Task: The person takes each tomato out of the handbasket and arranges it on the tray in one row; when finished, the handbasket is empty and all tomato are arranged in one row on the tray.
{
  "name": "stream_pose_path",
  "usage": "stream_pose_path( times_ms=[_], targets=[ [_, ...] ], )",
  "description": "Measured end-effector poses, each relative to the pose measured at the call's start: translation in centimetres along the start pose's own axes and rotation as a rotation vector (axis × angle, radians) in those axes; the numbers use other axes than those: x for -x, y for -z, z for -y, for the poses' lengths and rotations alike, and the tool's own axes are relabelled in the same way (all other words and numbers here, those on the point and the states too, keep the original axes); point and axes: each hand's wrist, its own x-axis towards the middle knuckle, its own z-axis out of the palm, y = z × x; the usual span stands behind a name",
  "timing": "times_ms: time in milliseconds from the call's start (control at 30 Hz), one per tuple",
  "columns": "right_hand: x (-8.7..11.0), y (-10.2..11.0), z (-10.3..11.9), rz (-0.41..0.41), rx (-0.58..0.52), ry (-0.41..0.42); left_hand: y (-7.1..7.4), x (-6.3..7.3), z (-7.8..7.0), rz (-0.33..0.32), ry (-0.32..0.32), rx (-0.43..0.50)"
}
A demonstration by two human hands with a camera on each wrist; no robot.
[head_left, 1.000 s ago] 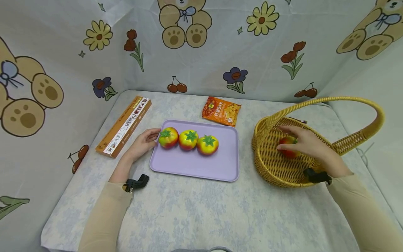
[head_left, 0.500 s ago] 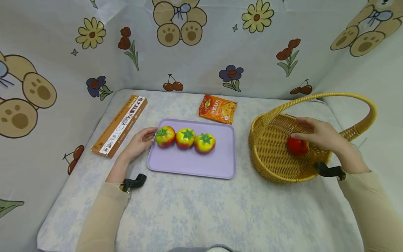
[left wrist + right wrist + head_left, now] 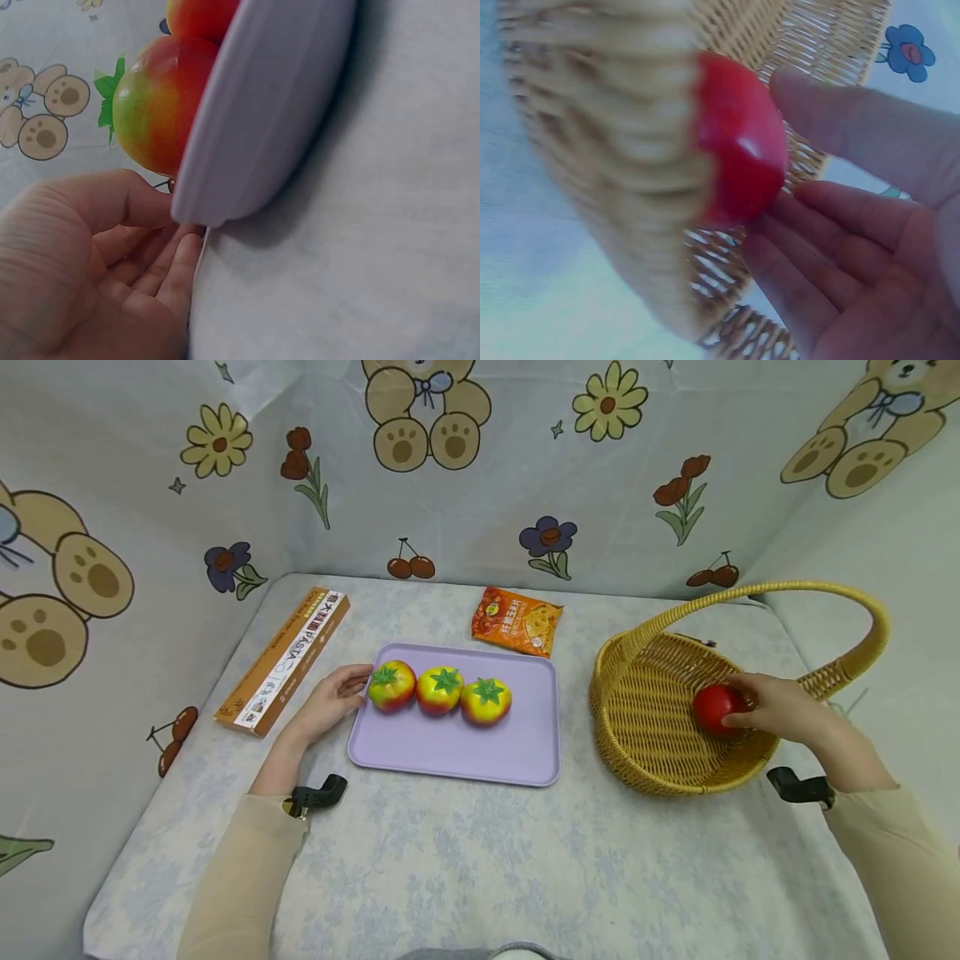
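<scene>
My right hand (image 3: 776, 706) reaches into the wicker basket (image 3: 622, 735), thumb and fingers round a glossy red tomato (image 3: 716, 708). In the right wrist view the thumb is at the upper side of this tomato (image 3: 746, 142) and the fingers at its lower side; the basket wall hides part of it. At the left edge of the lilac tray (image 3: 465, 760), my left hand (image 3: 330, 700) has relaxed fingers, its thumb right at the rim in the left wrist view. Three red-and-yellow tomatoes with green leafy tops lie in a row on the tray, the leftmost tomato (image 3: 392, 685) nearest that hand.
A long pasta box (image 3: 283, 662) lies to the left of the tray. An orange snack packet (image 3: 517, 621) is behind the tray. The basket's tall handle (image 3: 810, 587) arches over the right side, and a patterned cloth (image 3: 330, 468) hangs behind the table.
In the basket, the tomato has rolled to the right, its red side now showing. My right hand has moved right and down around it. The left hand stays at the tray.
</scene>
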Motion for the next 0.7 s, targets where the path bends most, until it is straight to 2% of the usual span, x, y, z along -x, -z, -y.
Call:
stream_pose_path(
  times_ms=[133,367,567,700],
  targets=[
    [0.1,-0.7,-0.5,-0.027,0.015,0.026,0.0,0.0,0.0,-0.002,-0.002,-0.008],
    [0.0,-1.4,-0.3,-0.138,0.027,0.106,0.0,0.0,0.2,-0.004,0.021,-0.013],
    [0.0,-1.6,1.0,-0.204,-0.055,0.142,0.1,0.0,0.2,-0.001,0.037,-0.003],
    [-0.1,-1.7,1.6,-0.203,-0.16,0.138,0.1,0.0,0.2,0.002,0.035,0.003]
  ],
)
